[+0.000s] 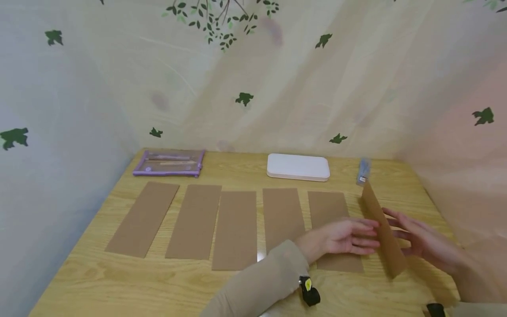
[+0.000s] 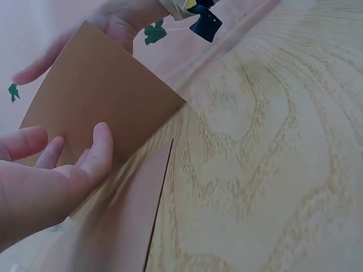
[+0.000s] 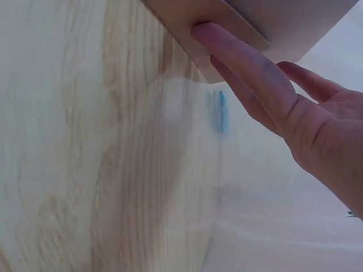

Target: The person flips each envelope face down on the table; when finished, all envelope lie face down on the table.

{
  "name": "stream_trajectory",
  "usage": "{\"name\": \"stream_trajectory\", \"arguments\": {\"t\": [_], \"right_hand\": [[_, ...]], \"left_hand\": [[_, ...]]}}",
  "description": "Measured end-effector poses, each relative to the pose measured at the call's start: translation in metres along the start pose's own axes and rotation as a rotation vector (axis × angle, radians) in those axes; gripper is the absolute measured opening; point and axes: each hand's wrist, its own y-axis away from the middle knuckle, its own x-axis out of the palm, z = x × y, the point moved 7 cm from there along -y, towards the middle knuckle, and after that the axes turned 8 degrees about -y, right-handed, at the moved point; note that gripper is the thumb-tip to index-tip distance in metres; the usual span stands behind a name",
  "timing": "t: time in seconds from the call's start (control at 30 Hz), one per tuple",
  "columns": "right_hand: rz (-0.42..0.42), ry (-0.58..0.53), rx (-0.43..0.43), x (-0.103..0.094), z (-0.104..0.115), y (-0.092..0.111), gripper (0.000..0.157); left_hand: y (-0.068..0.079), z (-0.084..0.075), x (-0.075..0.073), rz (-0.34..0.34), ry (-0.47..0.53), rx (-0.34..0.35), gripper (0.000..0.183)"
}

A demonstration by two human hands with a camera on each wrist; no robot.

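Observation:
A brown cardboard rectangle (image 1: pixel 383 233) stands tilted on its long edge at the right of the table, between my two hands. My left hand (image 1: pixel 346 236) is on its left face, fingers extended and slightly bent, fingertips at the board. From the other side, my right hand (image 1: pixel 425 242) reaches it with fairly straight fingers. In the right wrist view, a fingertip of the right hand (image 3: pixel 283 96) touches the cardboard (image 3: pixel 187 28). The left wrist view shows the left hand (image 2: pixel 62 175) in front of the board (image 2: pixel 108 85). Beneath my left hand lies another flat cardboard rectangle (image 1: pixel 326 207).
Several more cardboard rectangles (image 1: pixel 235 229) lie in a row to the left on the wooden table (image 1: pixel 119 277). Along the back are a purple-edged clear pouch (image 1: pixel 170 163) with pencil-like sticks, a white case (image 1: pixel 298 167) and a small blue-grey packet (image 1: pixel 363 171). Patterned cloth (image 1: pixel 198 110) surrounds the table.

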Motion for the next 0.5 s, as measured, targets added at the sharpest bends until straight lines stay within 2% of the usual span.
{"name": "stream_trajectory", "arguments": {"t": [0.1, 0.23, 0.4, 0.5], "right_hand": [[-0.101, 0.101, 0.048, -0.006, -0.003, 0.002, 0.054], [-0.227, 0.231, 0.112, -0.011, -0.004, 0.004, 0.066], [-0.275, 0.259, 0.152, -0.012, -0.002, 0.004, 0.071], [-0.297, 0.252, 0.148, -0.014, -0.003, 0.006, 0.071]], "left_hand": [[0.0, 0.004, 0.003, 0.009, -0.007, -0.019, 0.031], [-0.001, 0.006, 0.006, 0.02, -0.023, -0.022, 0.032], [-0.002, 0.006, 0.006, -0.002, -0.039, -0.015, 0.032], [-0.002, 0.006, 0.005, -0.008, -0.045, -0.018, 0.032]]}}
